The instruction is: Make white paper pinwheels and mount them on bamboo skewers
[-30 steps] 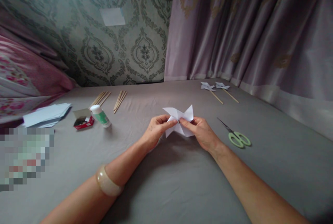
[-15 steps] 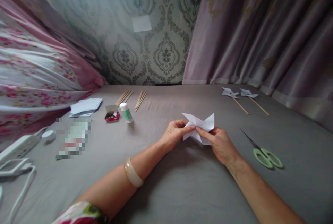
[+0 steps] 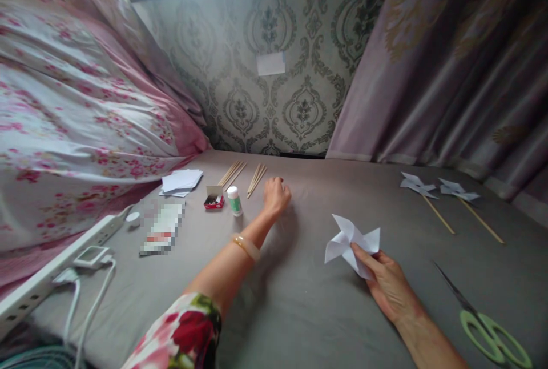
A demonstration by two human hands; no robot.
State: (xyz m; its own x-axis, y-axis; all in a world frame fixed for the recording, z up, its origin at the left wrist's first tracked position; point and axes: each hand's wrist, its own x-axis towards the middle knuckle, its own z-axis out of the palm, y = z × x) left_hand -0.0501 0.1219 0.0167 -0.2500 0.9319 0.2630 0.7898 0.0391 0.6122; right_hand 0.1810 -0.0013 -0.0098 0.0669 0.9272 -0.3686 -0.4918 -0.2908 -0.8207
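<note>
My right hand [image 3: 385, 277] pinches a white paper pinwheel [image 3: 349, 242] near its centre, thumb on top, above the grey cloth. My left hand [image 3: 277, 195] is stretched out over the cloth, away from the pinwheel. It is just right of a small group of wooden sticks [image 3: 256, 181] and does not appear to touch them. Its fingers are loosely bent and partly hidden, with nothing visible in them. A second group of sticks [image 3: 231, 173] lies farther left. A glue stick [image 3: 235, 202] with a white cap stands by a small open red box [image 3: 213, 202] holding small dark pieces.
Two finished pinwheels on sticks [image 3: 417, 186] lie at the back right. Green-handled scissors [image 3: 483, 323] are at the right front. To the left are stacked white paper [image 3: 182, 180], a blurred-out packet [image 3: 165, 226] and a power strip [image 3: 55, 272] with cables.
My left hand has let go of the pinwheel and moved forward and left, toward the sticks. My right hand keeps the pinwheel. The view has shifted, so things appear lower and farther right.
</note>
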